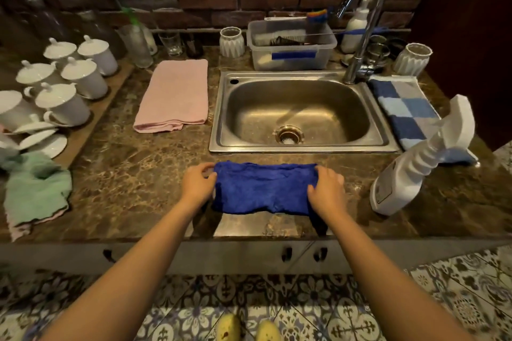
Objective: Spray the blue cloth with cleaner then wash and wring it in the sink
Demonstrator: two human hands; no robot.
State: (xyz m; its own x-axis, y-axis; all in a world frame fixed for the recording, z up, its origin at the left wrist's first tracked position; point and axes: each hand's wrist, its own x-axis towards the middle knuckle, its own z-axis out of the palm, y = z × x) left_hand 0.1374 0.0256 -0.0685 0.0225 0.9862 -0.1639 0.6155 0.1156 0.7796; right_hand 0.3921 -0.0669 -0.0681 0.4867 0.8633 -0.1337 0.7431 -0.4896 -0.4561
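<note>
The blue cloth (pixel 263 188) lies spread on the brown marble counter just in front of the steel sink (pixel 300 113). My left hand (pixel 198 184) grips its left edge and my right hand (pixel 327 191) grips its right edge, thumbs on top. A white spray bottle (pixel 407 171) stands on the counter to the right of the cloth, apart from both hands, its nozzle leaning to the upper right. The sink basin is empty and dry-looking, with the chrome tap (pixel 363 25) at its back right corner.
A pink towel (pixel 174 95) lies left of the sink, a green cloth (pixel 36 191) at the far left, a blue checked mat (pixel 407 111) right of the sink. White lidded cups (pixel 69 77) crowd the left. A plastic tub (pixel 291 47) and jars stand behind the sink.
</note>
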